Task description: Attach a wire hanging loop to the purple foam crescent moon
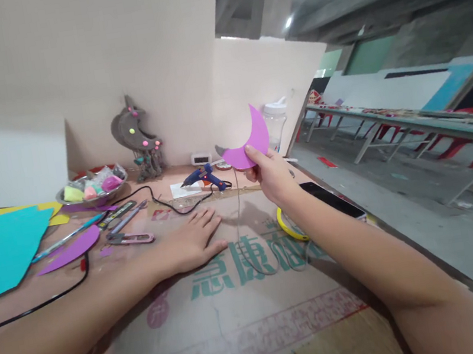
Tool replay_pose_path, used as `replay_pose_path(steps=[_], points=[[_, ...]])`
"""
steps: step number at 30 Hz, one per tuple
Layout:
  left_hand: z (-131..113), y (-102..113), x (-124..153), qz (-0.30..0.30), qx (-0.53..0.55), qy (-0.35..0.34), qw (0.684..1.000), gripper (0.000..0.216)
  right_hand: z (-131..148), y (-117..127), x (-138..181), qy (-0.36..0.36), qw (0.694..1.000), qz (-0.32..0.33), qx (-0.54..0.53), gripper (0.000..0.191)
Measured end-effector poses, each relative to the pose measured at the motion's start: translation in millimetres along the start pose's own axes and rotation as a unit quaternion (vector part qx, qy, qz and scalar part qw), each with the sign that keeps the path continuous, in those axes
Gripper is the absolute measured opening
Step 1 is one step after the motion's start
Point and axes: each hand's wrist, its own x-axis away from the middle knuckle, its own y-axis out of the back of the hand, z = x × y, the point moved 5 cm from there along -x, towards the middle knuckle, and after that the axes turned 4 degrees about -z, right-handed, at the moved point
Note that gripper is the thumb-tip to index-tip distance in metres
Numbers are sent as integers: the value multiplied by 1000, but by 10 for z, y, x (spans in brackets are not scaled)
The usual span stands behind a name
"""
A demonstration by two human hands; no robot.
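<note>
My right hand [276, 175] holds up a purple crescent moon cutout [253, 141], pinched at its lower edge. A dark grey piece shows at the crescent's left tip. Below it, a thin cord [238, 212] hangs down and loops over the printed cardboard sheet [190, 340]. My left hand [196, 237] lies flat on that sheet, fingers spread, holding nothing. Beyond it rests a blue glue gun [204, 176]. Against the wall stands a grey crescent ornament [134, 130] with coloured balls on it.
To the left are a cutter [131, 236], turquoise sheets [6, 255], a purple scrap [73, 251] and a metal bowl [91, 194] of coloured clay packets. A phone [332, 200], a yellow tape roll [288, 228] and a clear bottle [276, 123] are at the right. A black cable [160, 204] crosses the table.
</note>
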Motion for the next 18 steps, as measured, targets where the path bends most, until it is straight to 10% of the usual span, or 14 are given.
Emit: replay_pose_path(steps=[7,11,18], points=[[38,179,-113,-42,-2,-81,996,41,278,-12,149,39,995,-19,90,43],[104,396,52,-126,64,10,990,35,176,-182,435,8,986,35,164,35],[324,226,443,-219,526,206,796,43,-5,-323,724,192,915,140,326,13]])
